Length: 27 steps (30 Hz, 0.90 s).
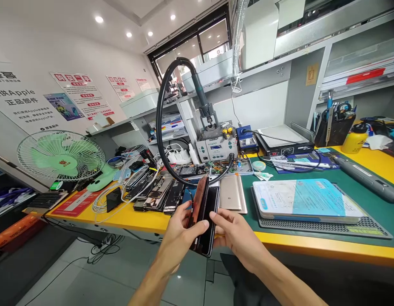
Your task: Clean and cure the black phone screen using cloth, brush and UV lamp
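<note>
In the head view, my left hand (177, 240) is closed around a small upright stack of thin phone panels, its thumb lying across their faces. The outermost one on that side is a reddish-brown panel (201, 191), tilted away from a black-faced phone (213, 199). My right hand (236, 233) pinches the black phone by its right edge, with the thumb on the glass and the fingers behind. How many panels are in the stack is hard to tell. Just behind lie a gold phone back (230, 193) and piles of dark phone screens (158, 191).
A hot-air station (217, 148) with a looping black hose (160, 106) stands at the back. A blue-and-white box (299, 195) rests on a grey perforated mat (372, 225) at right. A green fan (61, 157), white cables (103, 199) and a yellow bottle (354, 138) are also there.
</note>
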Each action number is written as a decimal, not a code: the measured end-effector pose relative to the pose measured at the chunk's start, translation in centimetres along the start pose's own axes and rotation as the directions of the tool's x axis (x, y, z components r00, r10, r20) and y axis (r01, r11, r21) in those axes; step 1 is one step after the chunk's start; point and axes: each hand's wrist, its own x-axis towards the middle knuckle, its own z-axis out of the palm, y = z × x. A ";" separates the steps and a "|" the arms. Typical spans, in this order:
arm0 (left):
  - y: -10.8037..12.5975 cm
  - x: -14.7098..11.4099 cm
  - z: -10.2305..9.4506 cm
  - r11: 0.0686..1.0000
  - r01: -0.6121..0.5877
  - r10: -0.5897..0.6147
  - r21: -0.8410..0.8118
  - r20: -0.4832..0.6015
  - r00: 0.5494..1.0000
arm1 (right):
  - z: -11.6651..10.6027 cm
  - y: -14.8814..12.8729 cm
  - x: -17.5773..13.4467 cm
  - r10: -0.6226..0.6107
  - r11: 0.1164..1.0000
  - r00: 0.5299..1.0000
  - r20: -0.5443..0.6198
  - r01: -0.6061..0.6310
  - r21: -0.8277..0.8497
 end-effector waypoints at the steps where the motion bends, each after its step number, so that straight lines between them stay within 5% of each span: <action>1: 0.1 0.0 0.0 1.000 0.002 -0.002 -0.001 0.007 1.000 | -0.1 0.0 0.0 0.006 1.000 1.000 0.008 -0.006 0.009; 16: -0.7 0.0 -0.1 0.977 -0.013 0.008 0.214 0.023 1.000 | -0.7 -0.5 -0.3 0.024 0.998 0.998 0.066 -0.028 0.064; 27: -0.2 -0.3 0.0 0.990 0.019 -0.020 0.143 0.006 1.000 | -1.0 -0.7 -0.6 0.026 0.998 0.995 0.091 -0.030 0.049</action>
